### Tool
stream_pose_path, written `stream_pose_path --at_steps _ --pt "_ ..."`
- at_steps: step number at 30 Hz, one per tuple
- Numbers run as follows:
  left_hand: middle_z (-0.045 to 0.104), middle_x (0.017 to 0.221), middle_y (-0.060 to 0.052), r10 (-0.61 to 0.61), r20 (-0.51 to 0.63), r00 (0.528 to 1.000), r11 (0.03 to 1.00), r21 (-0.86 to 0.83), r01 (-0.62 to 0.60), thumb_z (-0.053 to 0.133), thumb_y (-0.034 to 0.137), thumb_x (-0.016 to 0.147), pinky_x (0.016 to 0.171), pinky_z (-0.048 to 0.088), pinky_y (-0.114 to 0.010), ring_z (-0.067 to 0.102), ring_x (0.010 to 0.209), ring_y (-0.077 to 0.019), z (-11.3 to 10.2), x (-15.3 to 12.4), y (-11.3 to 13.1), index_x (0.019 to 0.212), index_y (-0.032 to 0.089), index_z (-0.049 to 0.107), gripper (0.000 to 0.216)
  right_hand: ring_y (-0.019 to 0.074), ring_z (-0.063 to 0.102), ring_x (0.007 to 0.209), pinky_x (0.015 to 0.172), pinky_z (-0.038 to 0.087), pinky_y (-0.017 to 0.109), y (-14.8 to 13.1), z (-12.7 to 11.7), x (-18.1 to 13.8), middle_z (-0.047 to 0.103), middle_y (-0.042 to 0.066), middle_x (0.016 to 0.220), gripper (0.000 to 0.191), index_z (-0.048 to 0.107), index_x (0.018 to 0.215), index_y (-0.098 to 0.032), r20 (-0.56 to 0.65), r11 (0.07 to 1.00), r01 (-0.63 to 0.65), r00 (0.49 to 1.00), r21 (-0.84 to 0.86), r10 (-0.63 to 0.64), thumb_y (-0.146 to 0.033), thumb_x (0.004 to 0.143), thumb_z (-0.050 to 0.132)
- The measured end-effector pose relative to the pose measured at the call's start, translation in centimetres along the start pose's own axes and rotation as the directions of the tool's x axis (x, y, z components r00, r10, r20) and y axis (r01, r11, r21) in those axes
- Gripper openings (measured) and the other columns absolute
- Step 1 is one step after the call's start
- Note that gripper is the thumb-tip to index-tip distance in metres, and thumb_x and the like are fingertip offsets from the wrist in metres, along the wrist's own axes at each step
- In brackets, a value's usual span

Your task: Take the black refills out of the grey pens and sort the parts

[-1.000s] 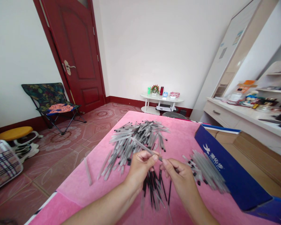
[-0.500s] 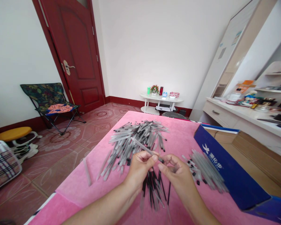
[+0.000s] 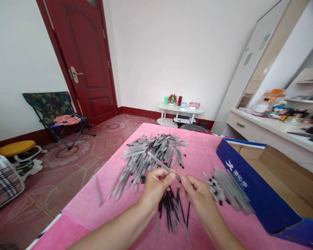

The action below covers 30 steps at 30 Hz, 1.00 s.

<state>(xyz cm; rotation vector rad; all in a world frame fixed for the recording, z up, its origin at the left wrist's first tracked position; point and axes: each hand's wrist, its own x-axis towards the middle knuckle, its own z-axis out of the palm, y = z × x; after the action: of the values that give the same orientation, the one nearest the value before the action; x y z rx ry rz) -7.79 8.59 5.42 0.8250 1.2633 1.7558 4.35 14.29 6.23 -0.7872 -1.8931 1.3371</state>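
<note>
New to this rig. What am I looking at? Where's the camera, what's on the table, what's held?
No machine here: two bare hands, seen from a camera worn on the person's head, looking forward and down. The left hand pinches a pale pen-like tube; the right hand has its fingertips at the tube's dark end, though whether they grip it is unclear. On the pink cloth lie a big heap of similar tubes, thin dark rods below the hands, and a neater bundle beside an open blue box at right.
</note>
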Motion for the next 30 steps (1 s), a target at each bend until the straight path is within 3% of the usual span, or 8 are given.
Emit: stream_pose_path --at_steps 6,11,14,17,22,27,30 --pt "0.063 0.072 -0.006 -0.026 -0.008 1.000 1.000 -0.012 0.026 0.068 0.042 0.060 0.043 0.032 -0.017 0.045 0.051 -0.0071 0.05 -0.10 0.01 0.066 0.011 0.065 0.032 0.0093 0.041 0.050 0.047 0.032 0.020 -0.50 -0.02 -0.03 0.049 -0.003 0.057 0.023 0.054 0.067 -0.016 -0.091 1.000 0.018 0.996 -0.015 -0.020 -0.036 0.064 0.066" --pt "0.058 0.061 -0.002 -0.017 -0.013 1.000 1.000 -0.019 0.016 0.070 0.041 0.059 0.042 0.031 -0.016 0.043 0.049 -0.0063 0.08 0.00 -0.02 0.066 0.011 0.065 0.031 0.0105 0.043 0.053 0.051 0.034 0.021 0.09 0.17 0.00 0.045 -0.002 0.053 0.034 0.050 0.058 -0.016 0.032 1.000 0.010 0.999 0.019 -0.010 -0.041 0.080 0.046" --pt "0.058 0.061 -0.003 -0.040 -0.011 0.999 0.999 -0.033 0.040 0.070 0.043 0.058 0.042 0.031 -0.016 0.043 0.049 -0.0066 0.11 0.02 -0.04 0.068 0.011 0.066 0.034 0.0084 0.037 0.048 0.046 0.030 0.020 0.26 0.21 0.01 0.041 -0.004 0.051 0.028 0.048 0.059 -0.016 -0.025 1.000 0.019 1.000 0.000 -0.019 -0.038 0.073 0.056" --pt "0.060 0.063 -0.004 -0.058 -0.018 0.998 0.997 -0.048 0.057 0.070 0.044 0.057 0.042 0.030 -0.016 0.043 0.048 -0.0062 0.12 0.03 0.06 0.068 0.011 0.066 0.036 0.0076 0.039 0.048 0.045 0.030 0.019 0.23 0.33 0.03 0.048 -0.004 0.058 0.023 0.051 0.069 -0.016 -0.048 1.000 0.013 0.999 0.019 -0.012 -0.036 0.067 0.063" --pt "0.054 0.055 -0.001 -0.043 -0.014 0.999 0.999 -0.013 0.043 0.069 0.043 0.059 0.041 0.029 -0.016 0.040 0.046 -0.0052 -0.07 0.13 -0.12 0.068 0.010 0.066 0.035 0.0086 0.037 0.045 0.045 0.031 0.021 0.39 0.25 0.00 0.042 -0.003 0.047 0.040 0.049 0.056 -0.016 0.030 0.998 -0.051 0.998 0.049 0.050 -0.045 0.081 0.042" --pt "0.050 0.053 0.001 -0.047 -0.036 0.998 0.999 -0.022 0.046 0.069 0.044 0.059 0.041 0.028 -0.016 0.037 0.044 -0.0044 -0.07 0.11 -0.20 0.066 0.011 0.064 0.034 0.0101 0.045 0.053 0.050 0.036 0.021 0.09 -0.08 0.14 0.052 -0.002 0.061 0.022 0.054 0.066 -0.016 -0.061 1.000 0.026 0.998 0.011 -0.025 -0.035 0.066 0.063" --pt "0.053 0.055 0.000 -0.049 -0.024 0.998 0.999 -0.014 0.049 0.069 0.045 0.058 0.042 0.028 -0.017 0.040 0.046 -0.0053 0.05 0.02 -0.08 0.064 0.011 0.063 0.035 0.0113 0.049 0.057 0.051 0.037 0.021 -0.11 0.14 0.14 0.054 -0.001 0.062 0.022 0.053 0.066 -0.016 -0.055 0.999 0.012 0.998 0.041 -0.010 -0.036 0.066 0.063"
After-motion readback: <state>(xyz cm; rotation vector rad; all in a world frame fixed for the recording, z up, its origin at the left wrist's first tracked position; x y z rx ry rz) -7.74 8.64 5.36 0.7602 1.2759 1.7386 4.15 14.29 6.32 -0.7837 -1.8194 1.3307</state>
